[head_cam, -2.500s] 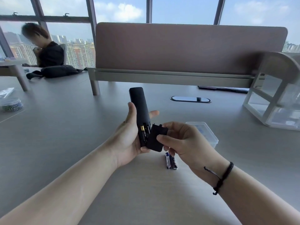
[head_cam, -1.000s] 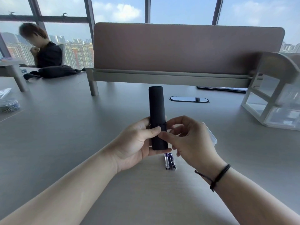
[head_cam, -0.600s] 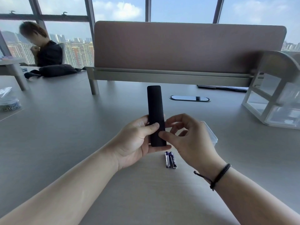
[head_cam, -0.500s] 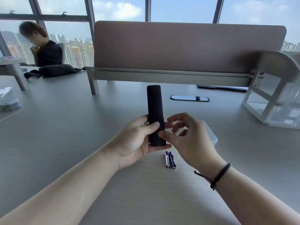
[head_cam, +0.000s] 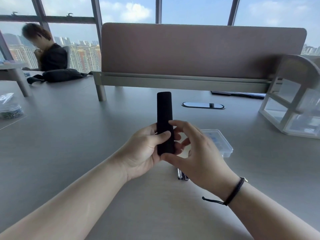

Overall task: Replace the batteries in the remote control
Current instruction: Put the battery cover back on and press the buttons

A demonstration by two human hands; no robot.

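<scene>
Now the left hand (head_cam: pixel 143 149) grips the remote control (head_cam: pixel 164 122) upright above the counter's (head_cam: pixel 69 135) middle while the right hand (head_cam: pixel 195 149) pinches its lower end, where an unlatched cover could slide loose and spill the batteries.

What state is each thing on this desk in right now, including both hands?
Remote control: held upright, back cover closed.
Left hand: grips the remote's lower half.
Right hand: thumb and fingertip touch the remote.
Two loose batteries: lying side by side on the desk.
Clear plastic case: on the desk; open or closed, cannot tell.
</scene>
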